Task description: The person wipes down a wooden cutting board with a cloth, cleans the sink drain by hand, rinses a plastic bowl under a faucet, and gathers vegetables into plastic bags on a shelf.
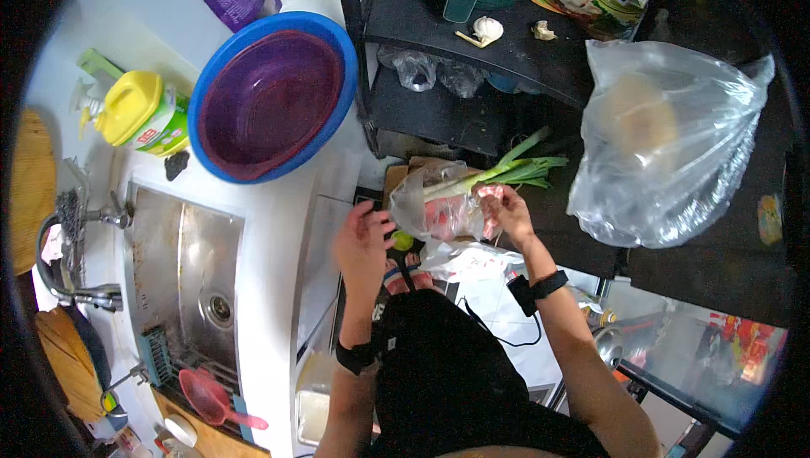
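Observation:
My right hand (514, 216) pinches a crumpled pink-and-white item (490, 205); whether it is meat or plastic film I cannot tell. Beside it hangs or rests a clear plastic bag (411, 205) with something reddish inside. Scallions (525, 167) lie across the bag's far side, their green tops pointing right. Slightly blurred and with fingers apart, my left hand (362, 243) is left of the bag, holding nothing visible. Below the clear bag is a white plastic bag (465, 260) with red print. A small yellow-green round thing (402, 241) shows between the left hand and the bags.
A blue basin (201, 100) with a purple one inside stands on the counter beside a steel sink (190, 255). To the right, a knotted plastic bag (671, 148) sits on a dark surface. Garlic (488, 30) lies on a black shelf (411, 21). A red ladle (205, 398) is near the sink.

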The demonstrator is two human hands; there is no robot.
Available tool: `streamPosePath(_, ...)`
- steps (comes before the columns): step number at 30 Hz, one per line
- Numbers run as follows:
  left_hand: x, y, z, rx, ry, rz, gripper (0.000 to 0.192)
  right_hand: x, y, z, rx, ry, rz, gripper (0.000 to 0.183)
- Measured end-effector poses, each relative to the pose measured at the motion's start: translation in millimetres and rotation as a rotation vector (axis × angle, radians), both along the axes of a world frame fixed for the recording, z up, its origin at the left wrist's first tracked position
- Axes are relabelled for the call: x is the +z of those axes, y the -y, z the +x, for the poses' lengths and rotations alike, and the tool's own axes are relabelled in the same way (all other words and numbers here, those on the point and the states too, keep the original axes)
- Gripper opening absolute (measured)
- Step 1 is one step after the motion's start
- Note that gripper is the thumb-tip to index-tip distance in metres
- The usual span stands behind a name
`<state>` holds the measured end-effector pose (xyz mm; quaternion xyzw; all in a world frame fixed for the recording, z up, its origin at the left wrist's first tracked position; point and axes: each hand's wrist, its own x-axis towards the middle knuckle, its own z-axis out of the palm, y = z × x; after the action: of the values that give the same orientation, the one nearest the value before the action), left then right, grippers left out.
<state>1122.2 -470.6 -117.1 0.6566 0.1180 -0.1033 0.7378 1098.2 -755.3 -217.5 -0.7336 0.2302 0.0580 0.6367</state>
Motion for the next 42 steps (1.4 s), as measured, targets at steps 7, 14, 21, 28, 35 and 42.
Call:
streamPosePath(7, -110, 44, 25, -0.055, -0.103, -0.116, 0.022, -109, -3, 54, -0.122, 0.023, 0.016, 0.017)
streamPosePath(14, -207, 67, 50, -0.164, -0.377, -0.388, 0.038, -162, 21, 98, -0.302, 0.131, -0.023, 0.016)
streamPosePath(21, -237, 125, 94, -0.304, -0.352, -0.404, 0.034, -188, 88, 136, -0.561, 0.374, 0.064, 0.03)
streamPosePath(28, -332, 159, 130, -0.262, -0.481, -0.445, 0.035, -193, 89, 181, -0.8, 0.408, -0.106, 0.024)
streamPosePath(35, -375, 197, 150, -0.237, -0.684, -0.794, 0.044, -235, 134, 214, -0.537, 0.049, -0.938, 0.033)
streamPosePath(42, -390, 219, 182, -0.109, -0.688, -1.026, 0.039, -243, 104, 208, -0.244, 0.17, -0.873, 0.04)
